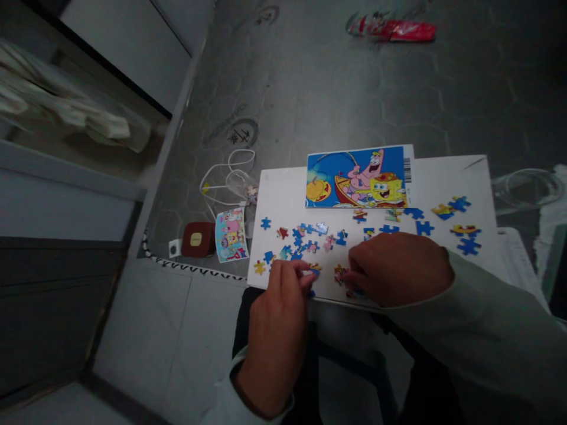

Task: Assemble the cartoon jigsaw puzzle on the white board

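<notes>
My left hand (281,313) is at the near edge of a white tabletop (283,192), with its thumb and fingers closed on a small blue and yellow jigsaw piece (315,268). Just to the right, my right hand (394,268) is curled, its fingertips closed on a red and yellow jigsaw piece (340,274) at the table surface. The right palm and fingers partly hide more pieces beneath. Loose blue pieces (297,239) are scattered beyond my left hand. A cartoon picture sheet (358,177) lies at the far edge.
More jigsaw pieces (468,246) lie on the right side of the table. Left of it on the floor are a white cable (208,177), a brown box (198,239) and a colourful card (231,234). A red package (411,30) lies farther off.
</notes>
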A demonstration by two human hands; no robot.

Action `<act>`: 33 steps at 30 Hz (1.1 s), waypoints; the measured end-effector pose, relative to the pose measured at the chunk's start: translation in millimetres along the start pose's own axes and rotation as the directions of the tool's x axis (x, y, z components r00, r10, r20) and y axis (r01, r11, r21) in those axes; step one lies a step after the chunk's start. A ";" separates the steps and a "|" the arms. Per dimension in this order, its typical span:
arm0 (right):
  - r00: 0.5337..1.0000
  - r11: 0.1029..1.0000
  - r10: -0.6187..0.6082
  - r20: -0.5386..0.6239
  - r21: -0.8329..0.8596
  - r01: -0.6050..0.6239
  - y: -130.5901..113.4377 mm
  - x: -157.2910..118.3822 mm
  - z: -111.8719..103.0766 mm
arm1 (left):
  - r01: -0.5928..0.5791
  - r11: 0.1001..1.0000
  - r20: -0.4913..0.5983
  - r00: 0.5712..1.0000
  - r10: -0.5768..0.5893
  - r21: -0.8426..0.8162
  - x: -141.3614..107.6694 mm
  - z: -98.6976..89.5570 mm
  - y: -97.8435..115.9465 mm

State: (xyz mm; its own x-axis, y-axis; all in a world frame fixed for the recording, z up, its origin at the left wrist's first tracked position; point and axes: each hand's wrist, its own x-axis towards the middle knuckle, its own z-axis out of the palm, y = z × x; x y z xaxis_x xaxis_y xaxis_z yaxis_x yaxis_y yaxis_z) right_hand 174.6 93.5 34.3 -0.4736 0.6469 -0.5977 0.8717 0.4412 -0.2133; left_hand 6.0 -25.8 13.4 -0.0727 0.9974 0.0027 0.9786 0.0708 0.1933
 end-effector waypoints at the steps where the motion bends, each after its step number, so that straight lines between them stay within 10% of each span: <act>1: 1.000 1.000 0.005 0.021 -0.013 -0.005 0.2 0.9 -0.1 | 0.003 1.000 0.002 1.000 -0.003 0.002 0.5 1.5 0.2; 8: 0.994 0.999 0.035 0.106 -0.039 -0.031 6.4 6.7 6.2 | 0.009 0.999 -0.034 0.999 -0.010 -0.040 5.1 -7.5 -1.1; 19: 0.988 1.000 0.017 0.156 -0.009 -0.015 11.0 8.2 6.7 | 0.270 0.947 0.161 0.941 -0.298 0.174 98.3 -97.7 -25.3; 33: 0.964 0.991 0.124 0.237 -0.070 -0.110 -10.0 3.5 -20.8 | 0.166 0.985 0.264 0.949 -0.172 0.043 104.9 -59.0 -29.0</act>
State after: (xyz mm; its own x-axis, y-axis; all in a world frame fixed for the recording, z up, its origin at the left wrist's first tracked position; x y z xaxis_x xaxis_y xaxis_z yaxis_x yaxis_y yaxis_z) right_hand 161.6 104.3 50.4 -0.3187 0.5309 -0.7852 0.9077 0.4094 -0.0917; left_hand -41.3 75.7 65.9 -0.1861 0.9388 -0.2897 0.9602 0.2363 0.1487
